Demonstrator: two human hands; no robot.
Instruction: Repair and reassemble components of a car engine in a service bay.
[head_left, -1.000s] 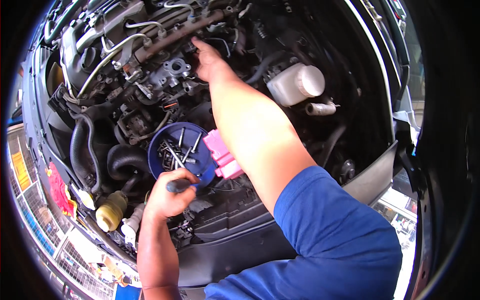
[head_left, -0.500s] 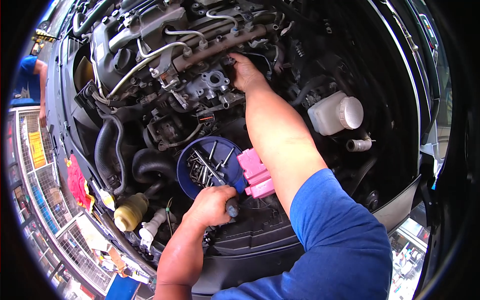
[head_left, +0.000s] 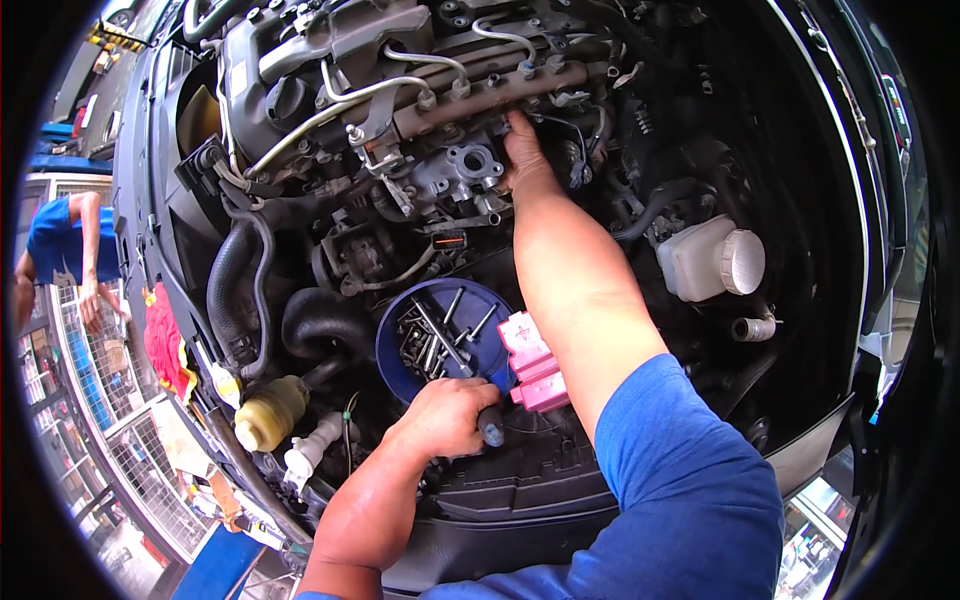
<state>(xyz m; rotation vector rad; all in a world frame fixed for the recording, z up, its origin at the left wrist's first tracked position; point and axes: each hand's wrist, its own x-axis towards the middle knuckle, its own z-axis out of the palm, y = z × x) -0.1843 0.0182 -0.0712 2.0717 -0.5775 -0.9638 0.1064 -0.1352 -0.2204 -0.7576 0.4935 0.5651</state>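
Observation:
My left hand (head_left: pixel 455 415) is closed at the near rim of a blue bowl (head_left: pixel 388 375). A thick, dark, rounded handle (head_left: pixel 490 426) sticks out of the fist; the rest of that tool is hidden. Inside the bowl lie several metal bolts (head_left: pixel 430 340) and a long metal bar (head_left: pixel 442 335). My right hand (head_left: pixel 525 160) reaches deep into the engine, beside a grey metal housing (head_left: pixel 462 172) with a round opening and below a rusty brown fuel rail (head_left: pixel 490 100). Its thumb points up; the other fingers are hidden behind the parts.
A pink box-shaped part (head_left: pixel 535 365) sits between the bowl and my right forearm. White reservoir (head_left: pixel 705 260) stands to the right, yellowish reservoir (head_left: pixel 270 415) to the left. A red cloth (head_left: pixel 165 340) lies on the left fender. At far left, a person in blue (head_left: pixel 75 240) stands by wire shelves.
The view has shifted, so the engine sits further right and slightly lower. Both hands keep about the same places relative to bowl and engine. More of the person at left shows.

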